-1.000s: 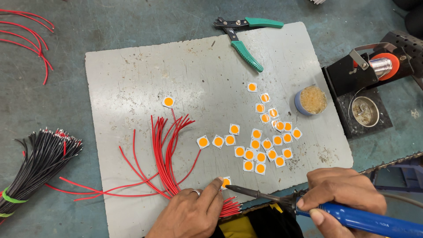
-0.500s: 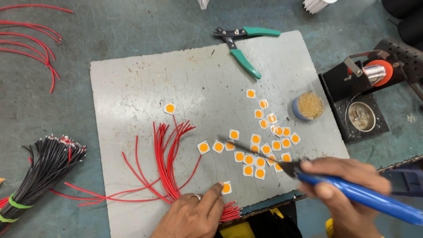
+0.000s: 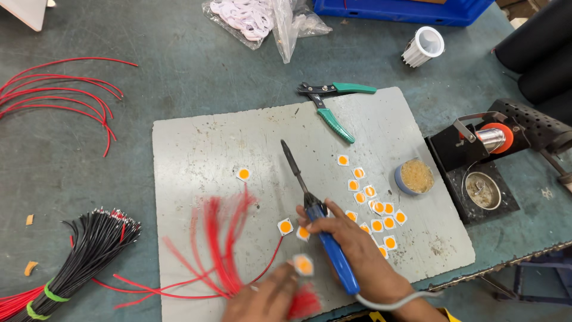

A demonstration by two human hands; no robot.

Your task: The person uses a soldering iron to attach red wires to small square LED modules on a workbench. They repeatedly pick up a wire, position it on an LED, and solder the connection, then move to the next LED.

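A: What lies around the hands?

B: The right hand [image 3: 363, 253] is wrapped around a blue-handled soldering iron [image 3: 316, 220], whose dark tip points away toward the far side of the grey work board [image 3: 238, 149]. The left hand [image 3: 265, 298], blurred at the near edge, pinches a small square chip with an orange centre [image 3: 303, 265] between its fingertips, with a bunch of red wires [image 3: 223, 244] beside it.

A: Anything crowding them?

B: A scatter of the same orange-centred chips [image 3: 372, 206] sits just right of the iron, partly hidden under the right hand. A single chip [image 3: 243, 174] lies apart to the left.

A: And farther out?

B: Green-handled cutters [image 3: 333, 104] lie across the board's far edge. To the right are a round tin of brass wool [image 3: 414, 177] and a black soldering stand [image 3: 476, 161]. A tied bundle of black wires [image 3: 83, 256] lies near left, loose red wires [image 3: 59, 95] far left.

A: The surface?

B: A worn grey-green bench [image 3: 179, 59], with a clear bag of white parts [image 3: 256, 18] and a blue crate [image 3: 405, 9] at the far side.
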